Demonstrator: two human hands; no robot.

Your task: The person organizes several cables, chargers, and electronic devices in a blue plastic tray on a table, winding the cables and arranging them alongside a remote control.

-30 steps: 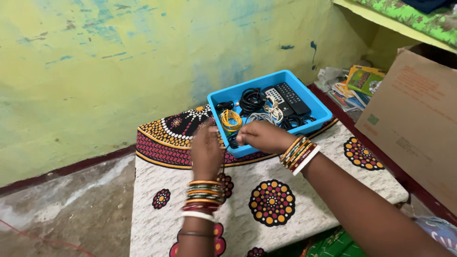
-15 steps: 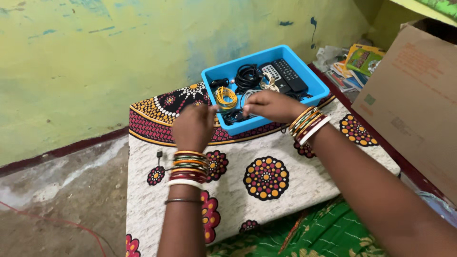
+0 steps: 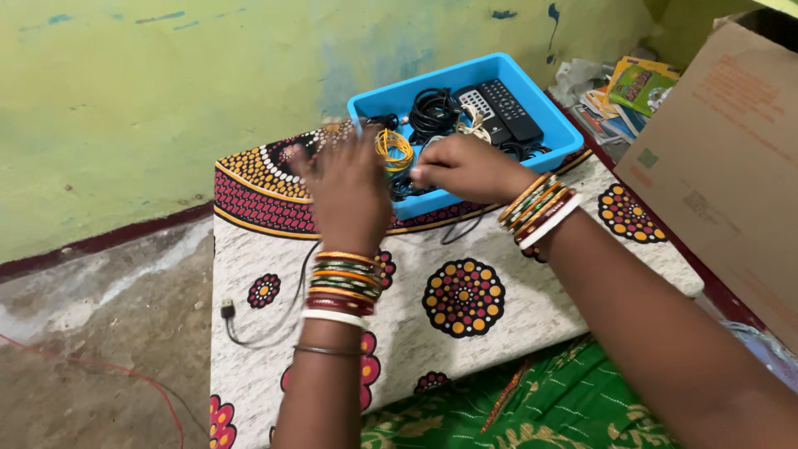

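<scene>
Hands: left hand (image 3: 349,187) and right hand (image 3: 465,166) at tray (image 3: 549,125) front edge, grips hidden, cannot tell
Tray: cables (image 3: 434,108), remotes (image 3: 499,108)
Cloth (image 3: 499,333): black cord (image 3: 274,324) trailing

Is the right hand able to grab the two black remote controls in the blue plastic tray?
Probably yes: the right hand is already over the blue plastic tray, and the two black remote controls lie uncovered just beyond it.

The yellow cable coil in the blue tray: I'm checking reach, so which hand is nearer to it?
Left. The left hand reaches the yellow cable coil; the right hand lies slightly farther right.
</scene>
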